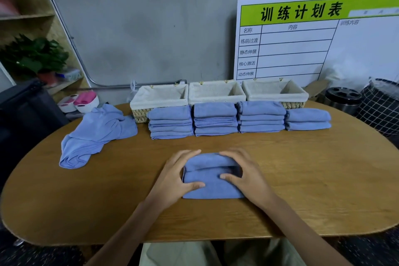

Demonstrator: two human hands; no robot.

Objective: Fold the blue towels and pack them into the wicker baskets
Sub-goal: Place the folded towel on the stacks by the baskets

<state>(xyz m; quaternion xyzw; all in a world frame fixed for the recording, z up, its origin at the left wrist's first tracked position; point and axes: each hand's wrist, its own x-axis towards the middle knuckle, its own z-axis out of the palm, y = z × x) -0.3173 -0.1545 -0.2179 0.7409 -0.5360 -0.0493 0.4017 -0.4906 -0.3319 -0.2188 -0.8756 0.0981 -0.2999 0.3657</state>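
Observation:
A partly folded blue towel (pixel 212 188) lies on the wooden table in front of me. My left hand (pixel 174 176) holds its left side, thumb on top and fingers curled over the far fold. My right hand (pixel 246 174) grips the right side the same way. Several stacks of folded blue towels (pixel 214 120) stand in a row behind. Three wicker baskets with white liners (pixel 216 93) sit at the back edge and look empty. Loose unfolded blue towels (pixel 95 136) lie in a heap at the left.
A white board with a green header (pixel 313 39) leans on the wall behind the baskets. A metal canister (pixel 343 98) and a checked bag (pixel 380 106) stand at the right. Shelves with plants (pixel 32 54) are at the left.

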